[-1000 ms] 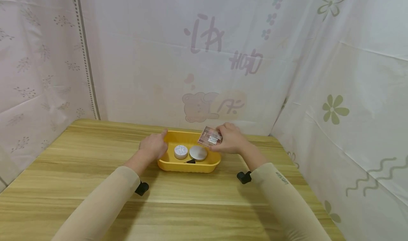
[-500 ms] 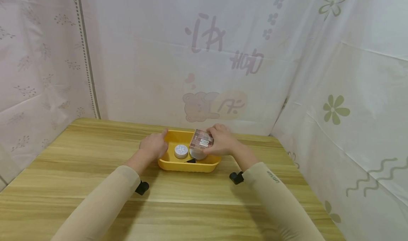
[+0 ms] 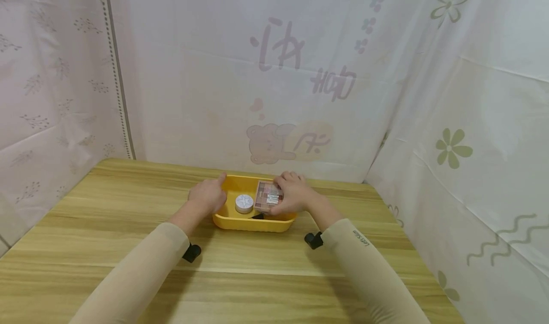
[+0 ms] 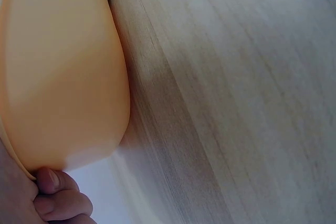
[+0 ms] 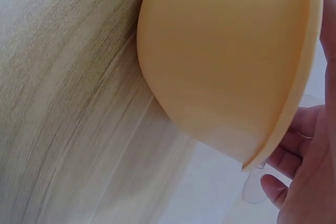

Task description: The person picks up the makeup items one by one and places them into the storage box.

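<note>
A yellow plastic basket (image 3: 253, 225) stands on the table in the head view. My left hand (image 3: 206, 197) grips its left rim, and the left wrist view shows curled fingertips (image 4: 63, 200) below the basket's edge. In my right hand (image 3: 293, 194) is an eyeshadow palette (image 3: 263, 196), held by its right side inside the basket's right half. The right wrist view shows the right hand's fingers (image 5: 283, 163) reaching past the rim, mostly blocking the palette. A round white tin with a star lid (image 3: 244, 203) lies left of the palette. A small black item (image 3: 258, 216) lies in front.
The wood-grain table (image 3: 240, 281) extends around the basket. A patterned curtain (image 3: 206, 90) hangs behind it, with another hanging on the right side (image 3: 484, 186). Black wrist mounts (image 3: 314, 240) stick out beneath both forearms.
My right hand has carried the palette left and down into the basket, tilting it flatter. The palette now covers the round silver disc seen earlier. The left hand stays on the rim.
</note>
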Tool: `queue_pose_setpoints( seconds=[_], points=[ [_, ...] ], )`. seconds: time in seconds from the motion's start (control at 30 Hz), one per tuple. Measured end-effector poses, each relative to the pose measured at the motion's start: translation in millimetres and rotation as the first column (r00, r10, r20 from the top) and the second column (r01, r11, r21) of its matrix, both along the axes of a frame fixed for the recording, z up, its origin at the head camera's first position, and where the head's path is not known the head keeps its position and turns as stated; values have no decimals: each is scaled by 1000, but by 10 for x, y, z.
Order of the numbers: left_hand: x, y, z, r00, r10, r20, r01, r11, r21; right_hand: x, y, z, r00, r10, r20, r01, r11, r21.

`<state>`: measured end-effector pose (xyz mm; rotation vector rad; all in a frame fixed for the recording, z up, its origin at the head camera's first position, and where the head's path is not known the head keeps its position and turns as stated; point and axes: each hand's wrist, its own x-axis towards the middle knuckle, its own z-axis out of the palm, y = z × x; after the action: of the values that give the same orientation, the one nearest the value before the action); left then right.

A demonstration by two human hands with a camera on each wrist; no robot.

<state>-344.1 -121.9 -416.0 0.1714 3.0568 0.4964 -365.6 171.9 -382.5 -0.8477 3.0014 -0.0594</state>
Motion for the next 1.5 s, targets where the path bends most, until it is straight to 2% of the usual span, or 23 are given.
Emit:
queue_pose_setpoints(
  seconds=[0.67,0.9,1.17,1.5],
  points=[
    [21,5,18,1000,-10,6,10,1000,-3,60,-116,-7,998,33,55,-39,993,110],
    [23,7,12,1000,-6,3,6,1000,-6,62,-148,-8,995,21,95,-29,996,84],
    [31,7,5,1000,0,-4,0,1000,-3,41,-165,-50,991,3,133,-17,995,103],
    [22,6,-9,1000,-11,-14,11,1000,-19,77,-173,-28,984,34,176,-48,996,74]
  ],
)
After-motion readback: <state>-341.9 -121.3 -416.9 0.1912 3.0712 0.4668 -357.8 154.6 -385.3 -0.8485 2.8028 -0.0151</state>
